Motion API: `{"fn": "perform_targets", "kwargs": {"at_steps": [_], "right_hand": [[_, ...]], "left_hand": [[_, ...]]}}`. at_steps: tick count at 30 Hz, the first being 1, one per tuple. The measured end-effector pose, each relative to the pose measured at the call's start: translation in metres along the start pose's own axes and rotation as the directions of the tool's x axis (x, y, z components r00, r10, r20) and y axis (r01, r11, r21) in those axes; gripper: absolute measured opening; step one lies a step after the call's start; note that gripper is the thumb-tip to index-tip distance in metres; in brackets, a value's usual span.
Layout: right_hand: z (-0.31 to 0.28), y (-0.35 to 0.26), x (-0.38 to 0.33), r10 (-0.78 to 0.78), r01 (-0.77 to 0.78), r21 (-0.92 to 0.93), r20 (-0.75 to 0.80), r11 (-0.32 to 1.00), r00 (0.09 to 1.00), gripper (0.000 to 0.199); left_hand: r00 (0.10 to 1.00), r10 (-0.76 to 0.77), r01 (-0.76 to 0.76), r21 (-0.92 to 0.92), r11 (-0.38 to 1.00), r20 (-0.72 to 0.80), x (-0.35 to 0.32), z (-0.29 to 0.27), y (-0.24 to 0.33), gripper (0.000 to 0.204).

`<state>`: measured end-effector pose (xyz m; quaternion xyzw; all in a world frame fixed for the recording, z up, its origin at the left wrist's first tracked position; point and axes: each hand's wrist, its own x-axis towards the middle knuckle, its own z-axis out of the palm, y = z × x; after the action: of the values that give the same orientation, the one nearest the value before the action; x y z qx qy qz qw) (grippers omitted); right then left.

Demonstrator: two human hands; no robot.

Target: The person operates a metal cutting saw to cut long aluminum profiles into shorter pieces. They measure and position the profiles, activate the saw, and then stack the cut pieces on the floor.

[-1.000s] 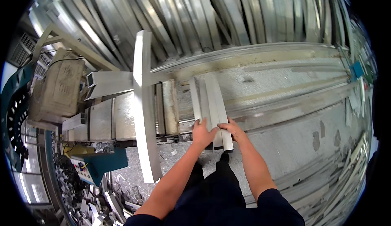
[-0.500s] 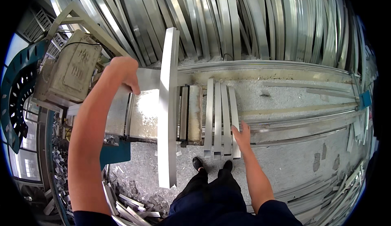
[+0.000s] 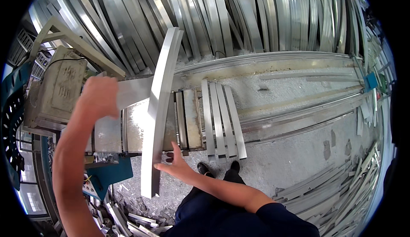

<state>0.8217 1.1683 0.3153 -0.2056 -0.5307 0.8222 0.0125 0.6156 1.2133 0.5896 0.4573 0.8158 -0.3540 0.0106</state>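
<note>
A long, thick, silvery square metal profile (image 3: 159,108) lies crosswise over the metal machine bed (image 3: 136,128), its near end jutting past the edge. My right hand (image 3: 176,167) is at the near part of this profile, thumb against or just beside its side and fingers spread. Over the left part of the bed, my left hand (image 3: 100,95) is raised with bent fingers, blurred by motion; whether it holds anything is hidden. Several thinner square tubes (image 3: 218,121) lie side by side, right of the bed's rollers (image 3: 181,119).
Tall metal profiles (image 3: 243,19) lean along the back. A beige machine housing (image 3: 62,83) stands at left, above a teal panel (image 3: 113,175). Offcuts (image 3: 128,220) are heaped at lower left; long strips (image 3: 324,194) lie on the floor at right. Rails (image 3: 299,108) run rightward.
My right hand has moved left from the thin tubes to the thick profile. My left hand has shifted left. The whole view has also moved slightly.
</note>
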Motion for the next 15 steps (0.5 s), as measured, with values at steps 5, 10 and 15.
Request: {"fn": "perform_targets", "kwargs": {"at_steps": [5,10,15], "right_hand": [[0.021,-0.007,0.020,0.075,-0.081,0.301,0.030,0.950,0.997,0.123],[0.046,-0.004,0.024,-0.048,0.059,0.396,-0.036,0.916,0.998,0.111],[0.043,0.033,0.022,-0.020,0.083,0.475,-0.137,0.876,0.990,0.078]], "left_hand": [[0.979,-0.204,0.179,-0.404,0.897,-0.018,-0.086,0.045,0.000,0.063],[0.910,-0.292,0.355,-0.917,0.180,0.294,-0.166,0.172,0.054,0.063],[0.949,-0.270,0.153,-0.987,-0.057,0.162,-0.179,0.249,0.093,0.080]]}}
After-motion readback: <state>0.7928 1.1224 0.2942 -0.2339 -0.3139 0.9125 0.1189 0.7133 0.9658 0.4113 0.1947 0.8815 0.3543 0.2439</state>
